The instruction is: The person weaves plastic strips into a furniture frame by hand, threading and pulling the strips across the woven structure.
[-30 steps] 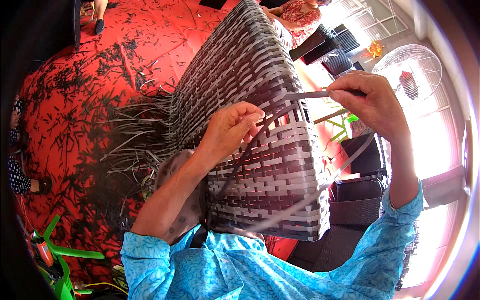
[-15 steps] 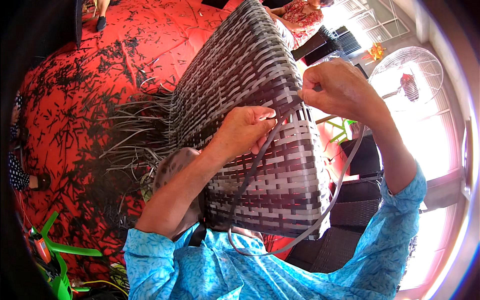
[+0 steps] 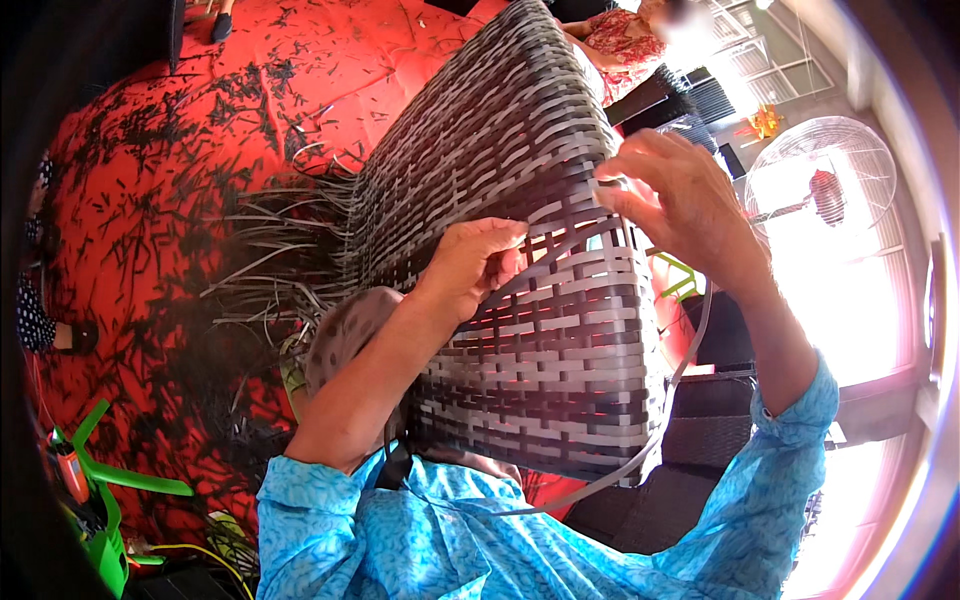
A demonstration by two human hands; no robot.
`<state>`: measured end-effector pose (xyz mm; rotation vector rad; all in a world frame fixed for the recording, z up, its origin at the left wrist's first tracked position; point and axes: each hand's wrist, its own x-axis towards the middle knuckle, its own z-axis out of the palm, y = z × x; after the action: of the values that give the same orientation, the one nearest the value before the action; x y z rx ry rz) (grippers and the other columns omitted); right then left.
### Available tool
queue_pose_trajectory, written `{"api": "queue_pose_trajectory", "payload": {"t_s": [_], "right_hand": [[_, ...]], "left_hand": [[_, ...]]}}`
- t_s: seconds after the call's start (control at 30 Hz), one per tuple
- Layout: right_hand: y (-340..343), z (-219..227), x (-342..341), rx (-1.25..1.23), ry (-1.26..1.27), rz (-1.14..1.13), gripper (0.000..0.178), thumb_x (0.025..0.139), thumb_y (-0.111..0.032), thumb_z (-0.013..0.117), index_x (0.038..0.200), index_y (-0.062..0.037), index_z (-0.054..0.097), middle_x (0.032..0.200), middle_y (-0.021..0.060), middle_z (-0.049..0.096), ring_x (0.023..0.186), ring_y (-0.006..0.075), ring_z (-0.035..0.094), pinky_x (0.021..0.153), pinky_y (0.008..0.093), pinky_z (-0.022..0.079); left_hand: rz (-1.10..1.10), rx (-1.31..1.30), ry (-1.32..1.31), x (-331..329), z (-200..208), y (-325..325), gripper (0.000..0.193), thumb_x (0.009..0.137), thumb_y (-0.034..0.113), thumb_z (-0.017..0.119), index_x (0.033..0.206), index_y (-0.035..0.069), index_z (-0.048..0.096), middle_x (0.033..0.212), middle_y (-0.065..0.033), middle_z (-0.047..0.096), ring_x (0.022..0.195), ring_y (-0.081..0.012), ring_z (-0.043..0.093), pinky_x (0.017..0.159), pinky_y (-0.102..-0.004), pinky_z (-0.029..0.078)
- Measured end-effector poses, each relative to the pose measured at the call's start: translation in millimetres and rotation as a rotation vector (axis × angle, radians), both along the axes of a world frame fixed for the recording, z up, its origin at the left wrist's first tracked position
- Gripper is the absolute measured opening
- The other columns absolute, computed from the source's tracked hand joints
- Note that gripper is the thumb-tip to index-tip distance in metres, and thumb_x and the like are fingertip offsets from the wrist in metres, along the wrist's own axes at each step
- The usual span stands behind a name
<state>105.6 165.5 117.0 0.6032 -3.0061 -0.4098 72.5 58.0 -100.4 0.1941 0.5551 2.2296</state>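
Note:
A large panel woven from flat grey and dark brown plastic strips [image 3: 560, 370] stands tilted in front of me, with its corner edge near my right hand. My left hand [image 3: 470, 262] is closed, its thumb and forefinger pinched against the weave, and a loose plastic strip [image 3: 560, 250] runs by its curled fingers across the panel. At the corner edge my right hand [image 3: 685, 200] bends its thumb and fingers together on the strip's end, though the fingertips partly hide it. Below that hand the strip hangs in a long loop past the panel's lower corner to my lap.
Loose strip ends [image 3: 290, 240] fan out from the panel's left side. Dark scraps litter the red floor covering [image 3: 330, 60]. A green stand [image 3: 130, 475] is at lower left, a wire-caged fan [image 3: 825, 180] at right. Another person in red [image 3: 625, 45] sits beyond the panel.
The right hand has turned and its fingers have spread slightly at the edge. My left hand has shifted a little left and down. The loop hangs flatter, with less slack beside the left hand.

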Motion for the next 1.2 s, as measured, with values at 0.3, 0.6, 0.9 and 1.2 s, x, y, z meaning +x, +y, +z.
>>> {"api": "queue_pose_trajectory", "payload": {"t_s": [0.3,0.6,0.9,1.2], "right_hand": [[-19.7,-33.4,-24.4,0.077,-0.414,-0.040,0.018,0.077,-0.024,0.062,0.081,-0.0076,0.067,0.070,0.0095,0.056,0.074,0.0256,0.054,0.067,0.0386,0.042],[-24.7,-40.0,-25.2,0.066,-0.357,-0.193,0.023,0.069,-0.024,0.062,0.064,-0.0014,0.057,0.068,0.0134,0.056,0.076,0.0307,0.054,0.068,0.0385,0.041],[-27.9,-54.7,-32.1,0.432,-0.410,-0.081,0.015,0.065,-0.019,0.061,0.064,-0.0045,0.058,0.066,0.0114,0.056,0.075,0.0296,0.054,0.070,0.0400,0.039],[-33.8,-61.4,-37.7,0.524,-0.469,-0.052,0.012,0.073,-0.020,0.062,0.071,-0.0081,0.059,0.072,0.0071,0.056,0.080,0.0245,0.054,0.074,0.0388,0.037]], "left_hand": [[0.120,0.227,0.075,6.8,-13.5,-12.8,0.016,0.086,0.022,0.059,0.086,0.006,0.056,0.059,0.0005,0.055,0.050,-0.0054,0.049,0.045,-0.0167,0.037],[-0.136,-0.161,0.240,8.3,-9.3,-13.9,0.027,0.090,0.020,0.045,0.108,0.002,0.055,0.056,-0.0034,0.055,0.041,-0.0095,0.049,0.041,-0.0199,0.041],[-0.232,-0.003,0.142,1.6,-17.6,-3.8,0.036,0.090,0.012,0.037,0.124,0.001,0.045,0.054,-0.0054,0.056,0.038,-0.0110,0.048,0.037,-0.0214,0.037],[-0.167,-0.046,0.146,3.8,-16.3,2.8,0.020,0.089,0.018,0.050,0.099,0.002,0.057,0.053,-0.0026,0.055,0.039,-0.0060,0.048,0.034,-0.0169,0.034]]}}
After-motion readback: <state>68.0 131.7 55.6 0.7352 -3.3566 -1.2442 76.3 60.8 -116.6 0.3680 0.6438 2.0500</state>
